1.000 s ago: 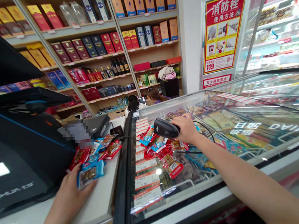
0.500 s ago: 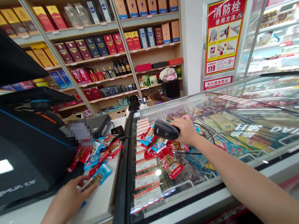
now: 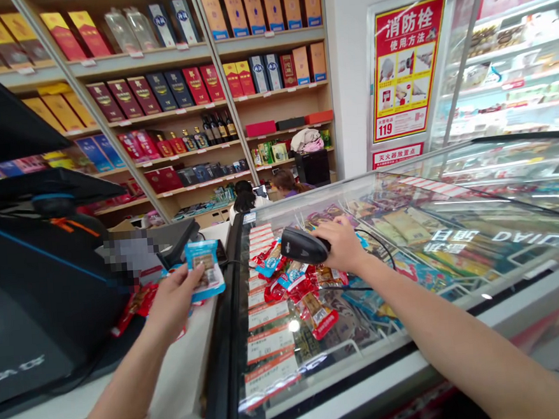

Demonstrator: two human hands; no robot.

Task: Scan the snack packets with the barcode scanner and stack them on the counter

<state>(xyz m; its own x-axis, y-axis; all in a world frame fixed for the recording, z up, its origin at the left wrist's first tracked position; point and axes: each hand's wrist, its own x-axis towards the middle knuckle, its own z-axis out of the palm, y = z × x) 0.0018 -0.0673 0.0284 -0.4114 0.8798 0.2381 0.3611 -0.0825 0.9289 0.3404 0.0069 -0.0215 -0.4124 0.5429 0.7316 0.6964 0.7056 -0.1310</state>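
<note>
Pinched in my left hand [image 3: 178,296] is a small blue snack packet [image 3: 205,269] with a clear window, lifted above the counter's edge. Beneath and behind that hand lie several red and blue snack packets [image 3: 140,303], partly covered by it. My right hand [image 3: 342,246] grips a black barcode scanner [image 3: 304,245], whose head points left toward the raised packet. Under the scanner, a pile of red and blue snack packets [image 3: 315,312] rests on the freezer's glass top. A black cable [image 3: 382,244] curves behind my right hand.
The glass-topped freezer [image 3: 294,413] fills the middle and right. A dark checkout machine [image 3: 37,303] stands on the white counter [image 3: 186,375] at left. Boxed bottles line the shelves [image 3: 172,118] behind. Two people [image 3: 245,198] are low down beyond the freezer.
My left hand has picked up the blue packet from the counter pile and moved up and right toward the scanner. My right hand still holds the scanner in nearly the same place.
</note>
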